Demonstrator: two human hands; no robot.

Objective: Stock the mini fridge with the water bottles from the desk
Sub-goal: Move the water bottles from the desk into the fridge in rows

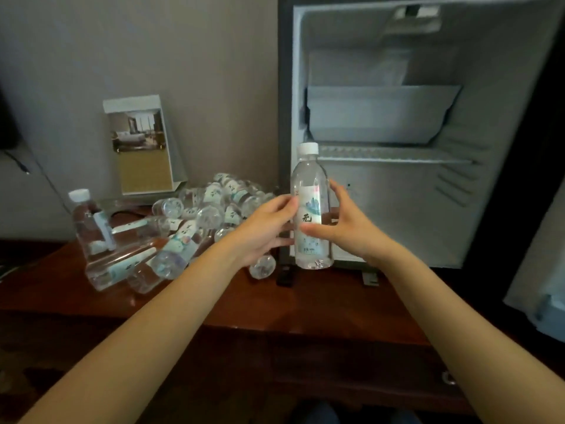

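A clear water bottle (308,175) with a white cap and a pale label stands upright in front of the open mini fridge (397,203), at its lower left corner. My left hand (263,228) holds the bottle's left side, thumb on the label edge and fingers reaching behind. My right hand (351,228) grips it from the right, with the thumb across the label and the fingers behind. Several more bottles (208,206) lie in a heap on the wooden desk (275,301), left of the fridge. One bottle (88,224) stands upright at the far left.
Inside the fridge there is a wire shelf (394,154) under a white ice compartment (379,114), and nothing stands on the floor below it. The fridge door (538,270) hangs open at the right edge. A clear brochure stand (143,148) leans against the wall behind the heap.
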